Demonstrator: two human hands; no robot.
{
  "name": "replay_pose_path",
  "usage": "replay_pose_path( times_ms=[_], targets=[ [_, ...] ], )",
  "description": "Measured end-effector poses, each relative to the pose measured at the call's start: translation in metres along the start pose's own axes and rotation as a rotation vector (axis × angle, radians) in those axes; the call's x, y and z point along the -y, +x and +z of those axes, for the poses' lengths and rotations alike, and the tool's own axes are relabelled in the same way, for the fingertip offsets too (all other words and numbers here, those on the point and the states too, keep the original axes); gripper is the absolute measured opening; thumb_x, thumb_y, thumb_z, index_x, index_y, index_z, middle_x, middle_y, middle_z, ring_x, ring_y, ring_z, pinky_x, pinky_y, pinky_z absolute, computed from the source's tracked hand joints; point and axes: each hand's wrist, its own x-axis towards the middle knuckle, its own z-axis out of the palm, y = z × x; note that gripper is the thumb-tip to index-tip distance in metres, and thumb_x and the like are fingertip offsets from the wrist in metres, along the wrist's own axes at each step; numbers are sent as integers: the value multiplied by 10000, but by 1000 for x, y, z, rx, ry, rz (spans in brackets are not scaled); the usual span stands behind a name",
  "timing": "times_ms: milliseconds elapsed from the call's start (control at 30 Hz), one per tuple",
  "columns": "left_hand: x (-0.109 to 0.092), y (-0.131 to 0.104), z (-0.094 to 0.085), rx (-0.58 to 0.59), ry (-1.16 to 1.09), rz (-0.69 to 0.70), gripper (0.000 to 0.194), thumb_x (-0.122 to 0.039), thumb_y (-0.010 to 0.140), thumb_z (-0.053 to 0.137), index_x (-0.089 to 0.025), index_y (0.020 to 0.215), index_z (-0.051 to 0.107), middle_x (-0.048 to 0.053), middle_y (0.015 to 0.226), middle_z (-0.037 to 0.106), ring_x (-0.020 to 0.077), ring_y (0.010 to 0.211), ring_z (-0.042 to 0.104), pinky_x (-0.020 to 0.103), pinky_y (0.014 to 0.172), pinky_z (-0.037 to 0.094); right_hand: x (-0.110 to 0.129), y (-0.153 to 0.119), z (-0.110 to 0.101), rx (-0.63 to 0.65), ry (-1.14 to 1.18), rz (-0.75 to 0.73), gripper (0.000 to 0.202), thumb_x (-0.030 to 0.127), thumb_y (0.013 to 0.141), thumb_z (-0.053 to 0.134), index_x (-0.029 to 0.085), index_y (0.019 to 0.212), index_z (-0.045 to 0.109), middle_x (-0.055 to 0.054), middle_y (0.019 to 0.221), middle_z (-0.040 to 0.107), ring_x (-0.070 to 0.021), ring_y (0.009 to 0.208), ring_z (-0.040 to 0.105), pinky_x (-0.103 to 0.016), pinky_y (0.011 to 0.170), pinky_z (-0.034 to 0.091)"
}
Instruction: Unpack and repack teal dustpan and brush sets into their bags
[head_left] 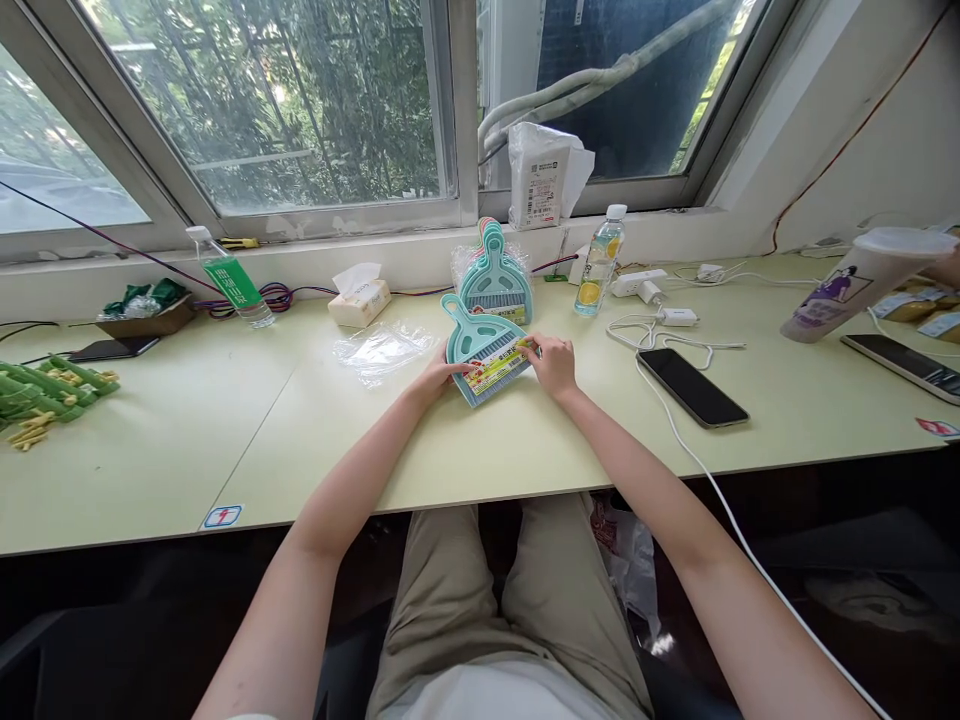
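A teal mini dustpan [466, 337] with a bristled brush in it is tilted above the table in front of me. A yellow printed label [495, 368] crosses its bristles. My left hand [436, 376] grips the dustpan's left side, thumb on the front by the label. At the label's right end, my right hand [553, 364] is closed, with thumb and fingertips pinching its edge. Just behind stands a stack of similar dustpans [493, 268], partly in clear wrapping. Clear plastic bags [384, 350] lie to the left of my left hand.
A tissue pack [360, 298] and a green-labelled bottle [232, 280] stand at the left. To the right are another drink bottle [600, 262], white cables [637, 330], a black phone [694, 386] and a tall lidded cup [862, 285]. Green and yellow pieces [49, 390] lie far left.
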Motion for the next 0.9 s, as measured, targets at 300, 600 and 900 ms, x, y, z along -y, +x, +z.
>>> replay_pose_path(
  times_ms=[300, 600, 900],
  targets=[
    [-2, 1, 3, -91, -41, 13, 749, -132, 593, 770, -229, 1278, 481, 56, 1098, 654, 257, 1029, 665, 488, 994, 525, 0, 3, -8, -141, 174, 144, 416, 541, 951, 413, 206, 1144, 565, -21, 755, 643, -207, 762, 604, -347, 810, 378],
    [-1, 0, 11, -206, -115, 131, 775, -167, 596, 787, -258, 1282, 439, 50, 1173, 624, 266, 1125, 625, 508, 1026, 490, 25, -7, 0, 431, 1164, 451, 414, 496, 881, 534, 250, 1210, 487, -59, 1136, 686, -169, 941, 687, -338, 887, 546],
    [-1, -2, 24, -122, -110, 108, 823, -145, 564, 814, -237, 1283, 424, 59, 1136, 631, 291, 1131, 613, 552, 1022, 480, 27, -9, 1, 380, 1286, 542, 380, 270, 794, 649, 240, 1140, 496, -27, 994, 745, -193, 789, 738, -409, 845, 603]
  ],
)
